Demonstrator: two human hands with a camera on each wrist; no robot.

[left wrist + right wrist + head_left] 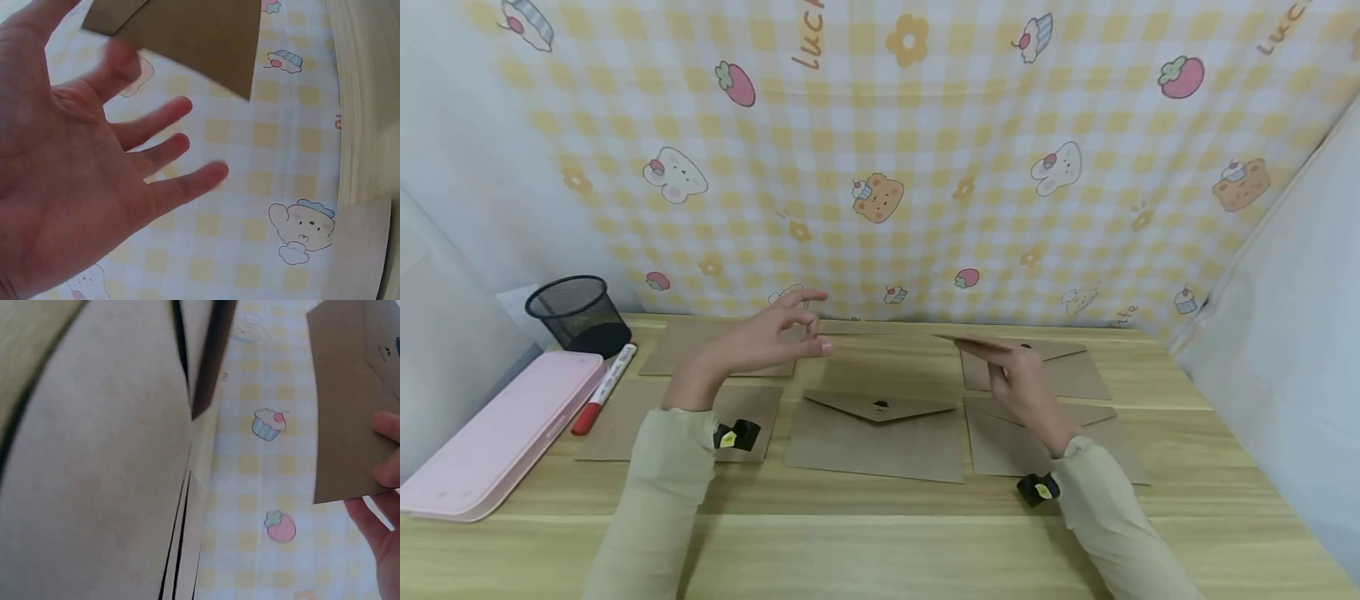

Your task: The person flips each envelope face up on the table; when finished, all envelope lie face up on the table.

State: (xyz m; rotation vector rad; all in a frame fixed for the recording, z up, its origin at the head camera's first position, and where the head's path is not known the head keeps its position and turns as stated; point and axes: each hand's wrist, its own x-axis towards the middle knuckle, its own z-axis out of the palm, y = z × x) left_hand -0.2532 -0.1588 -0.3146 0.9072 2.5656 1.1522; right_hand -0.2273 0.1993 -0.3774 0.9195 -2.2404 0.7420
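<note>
A brown paper envelope (981, 344) is pinched in my right hand (1026, 392), held up off the table and seen nearly edge-on in the head view. The right wrist view shows the same envelope (344, 406) with its flap and small dark print, fingers on both faces. My left hand (756, 342) hovers to the left, apart from it, fingers loosely bent and holding nothing. In the left wrist view that hand (81, 169) has spread fingers, and the raised envelope (206, 47) appears beyond. Below, between both hands, lies an envelope (876, 442) with its pointed flap facing up.
More brown envelopes lie flat: front left (741, 408), back left (673, 346), front right (1097, 442) and back right (1067, 371). A pink case (505, 433), a red-and-white marker (606, 387) and a black mesh pen holder (580, 317) stand at left. A checked curtain (925, 125) hangs behind.
</note>
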